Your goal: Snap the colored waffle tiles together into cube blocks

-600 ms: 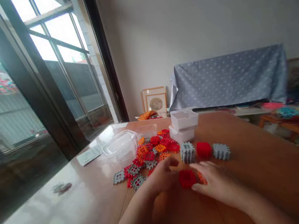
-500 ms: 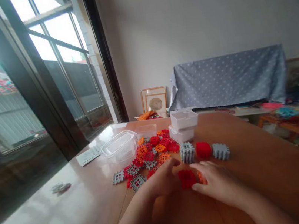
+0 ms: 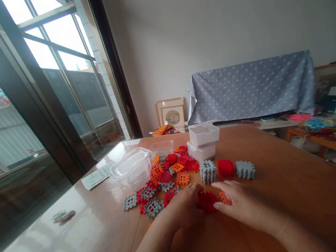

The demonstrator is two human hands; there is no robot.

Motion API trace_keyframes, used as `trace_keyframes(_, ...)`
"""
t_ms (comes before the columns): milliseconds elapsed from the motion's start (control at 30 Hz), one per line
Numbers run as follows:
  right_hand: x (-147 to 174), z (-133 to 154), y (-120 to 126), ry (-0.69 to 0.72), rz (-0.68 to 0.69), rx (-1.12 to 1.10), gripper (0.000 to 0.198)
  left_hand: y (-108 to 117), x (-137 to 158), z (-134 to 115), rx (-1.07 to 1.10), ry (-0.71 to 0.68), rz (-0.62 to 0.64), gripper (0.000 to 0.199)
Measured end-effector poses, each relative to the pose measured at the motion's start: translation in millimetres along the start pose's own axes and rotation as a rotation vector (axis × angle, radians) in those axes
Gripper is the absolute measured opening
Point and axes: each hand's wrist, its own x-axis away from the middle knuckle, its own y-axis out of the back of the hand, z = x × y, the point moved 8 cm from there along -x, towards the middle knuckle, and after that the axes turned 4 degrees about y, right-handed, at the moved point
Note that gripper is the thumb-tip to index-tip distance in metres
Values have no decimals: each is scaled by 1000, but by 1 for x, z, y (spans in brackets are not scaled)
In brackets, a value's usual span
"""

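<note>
Crouching low over the near side of the wooden table (image 3: 292, 196), two bare hands flank a small red stack (image 3: 207, 201) of notched, interlocking-type tiles. Take that stack as the dial's centre, twelve at the table's far side.

Left hand (image 3: 185, 207): nine o'clock, fingers curled in against the stack's edge; whether they pinch it, cannot tell, fingertips hidden. Right hand (image 3: 242, 203): three o'clock, thumb and fingers curved and spread apart, thumb tip just beside the red; an orange piece (image 3: 224, 198) shows between them. Firm hold on it or not, cannot tell.

Neighbours: grey stack (image 3: 208, 172) at twelve, second red stack (image 3: 226, 168) near one, light grey stack (image 3: 245, 169) at two. Mixed loose tiles (image 3: 164, 176) sprawl toward ten, some overlapping. Clear plastic tub (image 3: 131, 165) beyond them, also ten. Two translucent boxes (image 3: 203, 134), one on the other, farther out at twelve.

Handling, by judgement: tiles look like moulded plastic, light, stiff, hardly fragile; smooth faces may slip over one another, so an unlinked stack could shear sideways. Best hold: opposite toothed edges, at nine and three, pads spanning every layer, squeeze gentle and level. Single tiles: pinch by the teeth.
</note>
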Motion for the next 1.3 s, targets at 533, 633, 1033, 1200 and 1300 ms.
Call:
trace_keyframes(533,8,9,6,-35,80,-3,27,-4,-4,11,48,5,-47,48)
trace_keyframes(633,11,13,5,-45,94,58,23,-5,-4,11,46,8,-40,51)
trace_keyframes(1033,10,23,2,15,101,107,21,-3,-1,8,52,21,-29,54)
trace_keyframes(1200,10,25,2,23,105,106,22,-1,-2,7,42,24,-22,47)
trace_keyframes(1300,10,24,4,14,99,98,22,-2,-3,8,37,7,-19,46)
